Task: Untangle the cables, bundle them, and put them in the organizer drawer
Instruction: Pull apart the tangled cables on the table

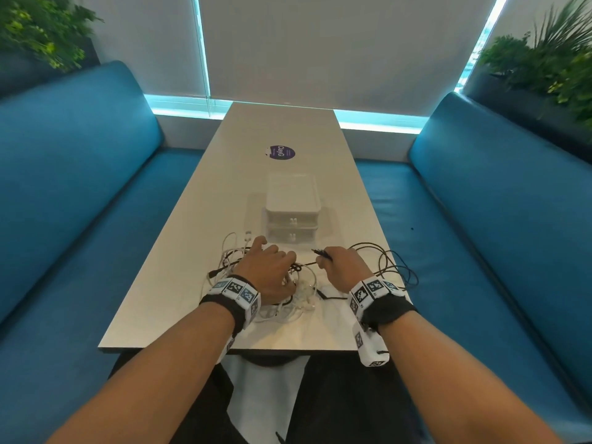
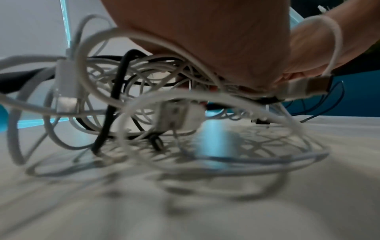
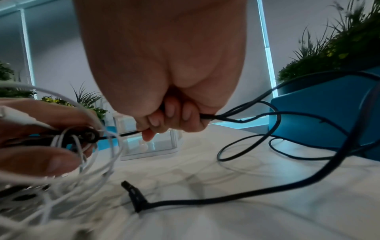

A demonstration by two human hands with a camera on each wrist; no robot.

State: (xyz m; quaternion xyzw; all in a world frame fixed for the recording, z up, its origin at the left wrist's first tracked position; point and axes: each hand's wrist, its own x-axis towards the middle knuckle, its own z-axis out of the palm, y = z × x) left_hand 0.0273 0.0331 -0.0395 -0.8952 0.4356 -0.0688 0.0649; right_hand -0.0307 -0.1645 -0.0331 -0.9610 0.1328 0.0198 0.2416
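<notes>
A tangle of white cables [image 1: 299, 304] [image 2: 144, 91] lies on the near part of the table [image 1: 282, 123]. My left hand [image 1: 275, 267] [image 2: 205, 40] lies over it. In the right wrist view, its thumb [image 3: 41, 162] and fingers pinch the tangle at a dark knot [image 3: 88, 135]. My right hand [image 1: 334, 265] [image 3: 162, 116] is curled into a fist round a black cable [image 1: 395, 267] [image 3: 246, 112]. That cable runs taut from the knot and loops off to the right. A black plug [image 3: 133, 192] lies on the table. The white two-drawer organizer [image 1: 292, 203] [image 3: 150, 146] stands just beyond both hands with its drawers pushed in.
Blue padded benches [image 1: 80, 193] [image 1: 499, 200] run along both sides of the table. A purple round sticker [image 1: 282, 152] sits further up the tabletop. Plants [image 1: 551, 68] stand behind the benches. The near table edge [image 1: 224, 349] is close to my wrists.
</notes>
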